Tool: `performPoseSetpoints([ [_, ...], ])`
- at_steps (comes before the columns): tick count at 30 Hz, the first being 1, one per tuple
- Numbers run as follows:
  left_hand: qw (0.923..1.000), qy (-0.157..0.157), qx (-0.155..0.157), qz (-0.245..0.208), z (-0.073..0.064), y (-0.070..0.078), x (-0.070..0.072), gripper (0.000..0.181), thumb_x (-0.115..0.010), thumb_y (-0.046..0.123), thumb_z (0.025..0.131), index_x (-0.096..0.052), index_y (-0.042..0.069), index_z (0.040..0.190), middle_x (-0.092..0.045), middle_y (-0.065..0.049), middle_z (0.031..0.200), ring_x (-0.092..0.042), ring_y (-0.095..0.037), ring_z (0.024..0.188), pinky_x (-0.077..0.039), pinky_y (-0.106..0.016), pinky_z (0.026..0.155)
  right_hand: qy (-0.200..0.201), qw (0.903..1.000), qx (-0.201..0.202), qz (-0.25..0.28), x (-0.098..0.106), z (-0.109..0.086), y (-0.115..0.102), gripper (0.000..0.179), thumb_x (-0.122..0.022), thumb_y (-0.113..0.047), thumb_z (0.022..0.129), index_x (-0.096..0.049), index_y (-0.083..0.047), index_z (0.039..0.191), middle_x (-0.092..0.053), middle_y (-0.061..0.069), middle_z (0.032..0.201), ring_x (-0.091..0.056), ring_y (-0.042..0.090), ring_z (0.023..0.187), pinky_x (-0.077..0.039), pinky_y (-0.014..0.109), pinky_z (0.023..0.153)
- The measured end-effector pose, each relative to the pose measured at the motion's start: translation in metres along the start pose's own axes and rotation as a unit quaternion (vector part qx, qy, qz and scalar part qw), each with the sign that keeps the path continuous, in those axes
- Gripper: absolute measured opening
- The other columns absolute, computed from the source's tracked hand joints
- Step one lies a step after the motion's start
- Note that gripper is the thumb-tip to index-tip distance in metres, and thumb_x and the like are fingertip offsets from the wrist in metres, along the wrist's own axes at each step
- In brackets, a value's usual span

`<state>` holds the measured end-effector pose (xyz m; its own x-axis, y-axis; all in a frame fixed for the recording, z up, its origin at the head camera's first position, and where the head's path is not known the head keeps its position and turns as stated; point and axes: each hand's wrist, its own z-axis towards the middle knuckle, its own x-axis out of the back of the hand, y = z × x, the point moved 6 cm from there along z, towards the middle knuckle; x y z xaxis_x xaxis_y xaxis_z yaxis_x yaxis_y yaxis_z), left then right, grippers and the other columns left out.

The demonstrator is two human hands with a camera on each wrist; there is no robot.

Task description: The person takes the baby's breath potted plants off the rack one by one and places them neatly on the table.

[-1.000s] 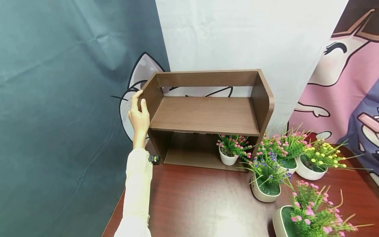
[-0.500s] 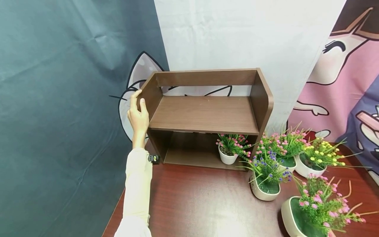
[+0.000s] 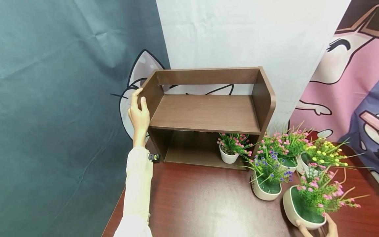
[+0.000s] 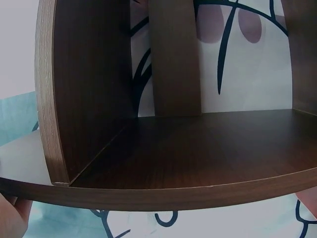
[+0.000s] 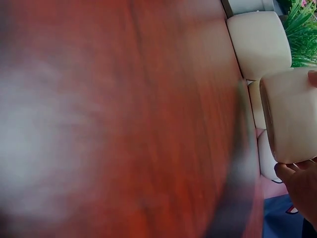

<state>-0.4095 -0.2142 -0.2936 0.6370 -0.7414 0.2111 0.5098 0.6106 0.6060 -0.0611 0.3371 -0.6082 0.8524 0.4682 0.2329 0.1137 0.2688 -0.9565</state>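
My left hand [image 3: 139, 115] grips the front edge of the left side panel of a brown two-tier shelf [image 3: 204, 112]. In the left wrist view that shelf [image 4: 198, 153] fills most of the picture, with a bit of the hand at the lower left corner. At the lower right of the head view, my right hand [image 3: 331, 227] holds a cream flowerpot [image 3: 291, 209] of pink artificial flowers, thumb and fingers on either side of its base. The right wrist view has this pot [image 5: 292, 119] from the side, close to other pots, with the hand's fingers below it.
A small white pot [image 3: 228, 157] with pink flowers stands in the shelf's lower tier. Right of the shelf are pots of purple flowers [image 3: 267, 194], pink flowers [image 3: 288, 149] and yellow flowers [image 3: 327, 153]. All rest on the reddish-brown table [image 3: 192, 197], beside hanging cloth [image 3: 59, 115].
The held pot of pink flowers has moved up and right in the head view, now overlapping the yellow-flower pot. My right hand has come into view under it. The left hand stays put.
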Motion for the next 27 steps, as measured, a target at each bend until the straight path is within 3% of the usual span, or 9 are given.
performPoseSetpoints([
  [2,1.0,0.0,0.0,0.0,0.0,0.0,0.001,0.029,-0.043,0.028,0.088,-0.05,0.033,0.116,-0.051,0.017,0.116,-0.034,-0.022,0.051,-0.032,-0.035,0.06,-0.017,0.9997,-0.014,0.004,-0.007,-0.007,-0.04,0.071,-0.074,0.007,0.055,-0.045,-0.011,0.117,-0.051,-0.008,0.096,-0.05,-0.005,0.083,-0.036,0.003,0.064],
  [3,1.0,0.0,-0.002,0.001,0.0,0.0,0.001,0.029,-0.043,0.027,0.088,-0.05,0.032,0.116,-0.05,0.018,0.117,-0.034,-0.022,0.052,-0.032,-0.034,0.061,-0.025,0.9994,-0.024,0.001,-0.009,-0.008,-0.05,0.069,-0.073,0.006,0.057,-0.045,-0.013,0.117,-0.051,-0.011,0.095,-0.05,-0.007,0.083,-0.035,0.003,0.065],
  [6,1.0,0.001,-0.008,0.0,0.001,0.002,0.003,0.029,-0.043,0.026,0.088,-0.051,0.031,0.116,-0.05,0.017,0.117,-0.034,-0.023,0.052,-0.033,-0.035,0.061,-0.042,0.9988,0.024,0.006,-0.014,-0.002,-0.061,0.069,-0.073,0.006,0.057,-0.048,-0.011,0.118,-0.051,-0.013,0.094,-0.049,-0.009,0.082,-0.036,0.003,0.065],
  [10,0.9999,0.002,-0.013,0.001,0.0,0.003,0.004,0.029,-0.043,0.026,0.088,-0.051,0.03,0.116,-0.052,0.015,0.115,-0.033,-0.022,0.051,-0.032,-0.035,0.059,-0.038,0.9981,0.041,-0.027,-0.016,0.004,-0.057,0.075,-0.075,0.002,0.056,-0.045,-0.017,0.122,-0.049,-0.014,0.098,-0.045,-0.014,0.082,-0.033,0.001,0.064],
  [14,0.9998,0.002,-0.018,-0.001,0.0,0.004,0.004,0.029,-0.043,0.026,0.088,-0.051,0.029,0.116,-0.051,0.015,0.116,-0.034,-0.022,0.051,-0.032,-0.035,0.059,-0.061,0.991,-0.002,-0.119,-0.02,0.009,-0.054,0.077,-0.076,-0.01,0.06,-0.038,-0.022,0.127,-0.049,0.0,0.113,-0.04,-0.016,0.09,-0.03,0.0,0.07],
  [17,0.9998,0.0,-0.019,-0.001,-0.001,0.005,0.003,0.029,-0.043,0.026,0.088,-0.051,0.03,0.116,-0.05,0.017,0.116,-0.035,-0.022,0.052,-0.033,-0.035,0.06,-0.083,0.9825,-0.01,-0.166,-0.021,0.011,-0.057,0.081,-0.076,-0.018,0.061,-0.034,-0.021,0.129,-0.045,0.013,0.122,-0.033,-0.019,0.092,-0.026,-0.002,0.073],
  [22,1.0,-0.001,-0.008,-0.005,-0.002,0.007,0.003,0.029,-0.043,0.027,0.088,-0.051,0.031,0.116,-0.049,0.02,0.116,-0.038,-0.022,0.056,-0.034,-0.034,0.063,-0.105,0.9753,-0.012,-0.194,-0.021,0.015,-0.059,0.086,-0.077,-0.024,0.06,-0.028,-0.017,0.13,-0.045,0.022,0.118,-0.032,-0.018,0.089,-0.023,-0.003,0.071],
  [27,1.0,0.002,-0.002,-0.004,-0.003,0.01,0.003,0.029,-0.043,0.025,0.088,-0.051,0.03,0.115,-0.05,0.02,0.116,-0.037,-0.022,0.055,-0.033,-0.034,0.063,-0.124,0.9743,-0.016,-0.188,-0.025,0.021,-0.055,0.085,-0.075,-0.024,0.063,-0.022,-0.018,0.13,-0.042,0.022,0.119,-0.036,-0.008,0.101,-0.025,-0.002,0.071],
])
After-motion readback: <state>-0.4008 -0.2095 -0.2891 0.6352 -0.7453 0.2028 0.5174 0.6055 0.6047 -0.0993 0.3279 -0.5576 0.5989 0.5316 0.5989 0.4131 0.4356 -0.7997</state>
